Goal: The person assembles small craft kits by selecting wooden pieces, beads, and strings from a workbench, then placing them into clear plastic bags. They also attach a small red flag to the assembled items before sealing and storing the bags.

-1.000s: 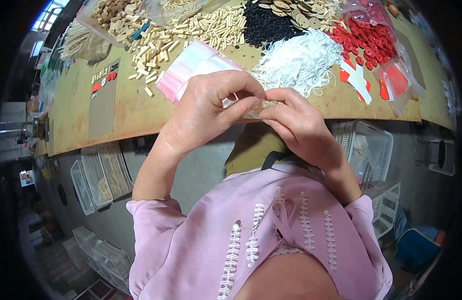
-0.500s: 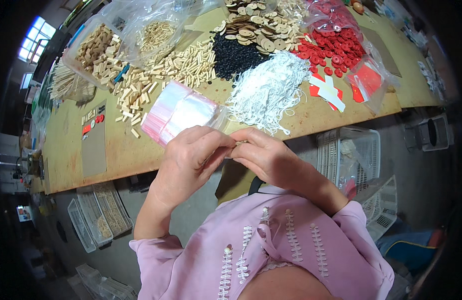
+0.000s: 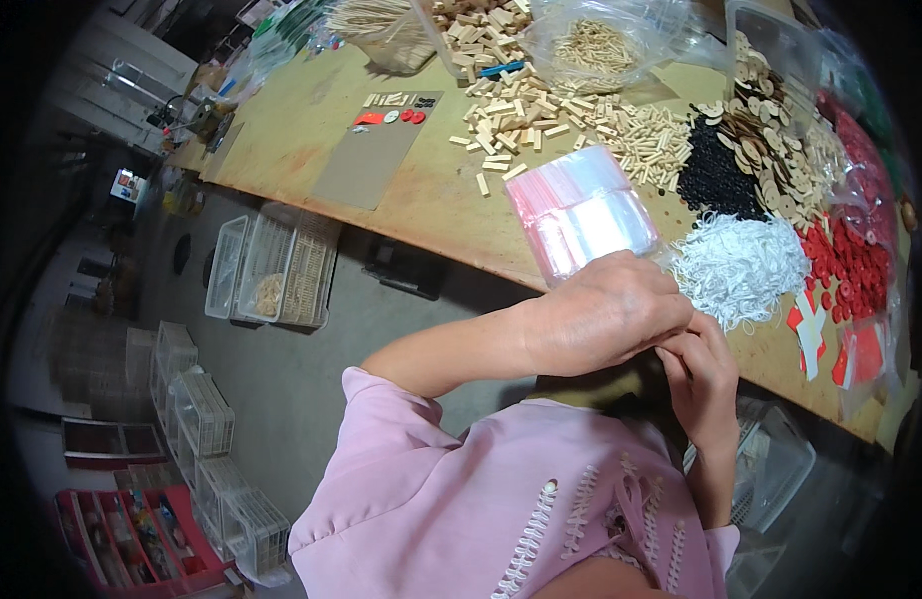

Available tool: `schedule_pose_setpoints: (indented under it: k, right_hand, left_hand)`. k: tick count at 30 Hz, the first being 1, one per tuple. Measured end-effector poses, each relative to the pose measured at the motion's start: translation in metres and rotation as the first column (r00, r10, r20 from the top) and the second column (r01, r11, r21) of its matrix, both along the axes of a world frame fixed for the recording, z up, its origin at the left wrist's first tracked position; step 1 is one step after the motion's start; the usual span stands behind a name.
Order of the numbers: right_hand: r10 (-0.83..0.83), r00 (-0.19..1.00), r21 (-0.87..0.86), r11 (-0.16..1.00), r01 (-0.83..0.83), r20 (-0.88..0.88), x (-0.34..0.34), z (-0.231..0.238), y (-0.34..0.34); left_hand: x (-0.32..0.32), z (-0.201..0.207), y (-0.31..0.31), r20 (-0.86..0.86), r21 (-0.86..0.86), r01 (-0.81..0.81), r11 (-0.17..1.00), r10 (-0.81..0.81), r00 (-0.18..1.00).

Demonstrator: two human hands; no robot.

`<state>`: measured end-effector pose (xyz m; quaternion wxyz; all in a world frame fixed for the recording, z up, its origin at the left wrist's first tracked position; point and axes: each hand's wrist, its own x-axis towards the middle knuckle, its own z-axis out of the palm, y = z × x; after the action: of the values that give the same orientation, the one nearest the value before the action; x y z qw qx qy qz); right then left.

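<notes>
My left hand (image 3: 611, 311) is closed, its fingers pinched together over the fingertips of my right hand (image 3: 702, 371). The two meet just off the front edge of the table, and whatever is between them is hidden. Beyond my left hand lies a stack of clear plastic zip bags (image 3: 586, 215) with pink edges. A heap of white string loops (image 3: 745, 268) sits past my right hand. Small wooden blocks (image 3: 521, 112), short wooden dowels (image 3: 646, 140) and black beads (image 3: 718, 175) are piled behind the bags.
Red discs (image 3: 848, 265), round wooden discs (image 3: 765, 150) and red and white cards (image 3: 808, 334) lie at the right. A cardboard sheet (image 3: 366, 165) with a few sample parts is on the table (image 3: 271, 150) at left. White plastic crates (image 3: 296, 265) stand on the floor.
The view has swung left, so the table and its heaps appear farther right and more floor shows. My hands stay together, fingers still pinched.
</notes>
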<state>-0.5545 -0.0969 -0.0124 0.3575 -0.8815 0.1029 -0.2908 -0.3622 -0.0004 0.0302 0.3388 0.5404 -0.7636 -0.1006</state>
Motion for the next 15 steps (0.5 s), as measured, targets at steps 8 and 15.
schedule_pose_setpoints:
  k: [8,15]
  right_hand:
    - [0.021,1.0,0.014,1.0,-0.021,0.0,0.0017,-0.0027,-0.0013]
    - [0.094,0.996,0.003,0.996,-0.094,0.01,0.0048,-0.0003,-0.0049]
  left_hand:
    - [0.0013,0.0068,0.003,0.013,0.01,-0.013,1.0,0.013,1.0]
    - [0.001,0.0063,0.0046,0.065,0.038,-0.063,0.997,0.06,0.996]
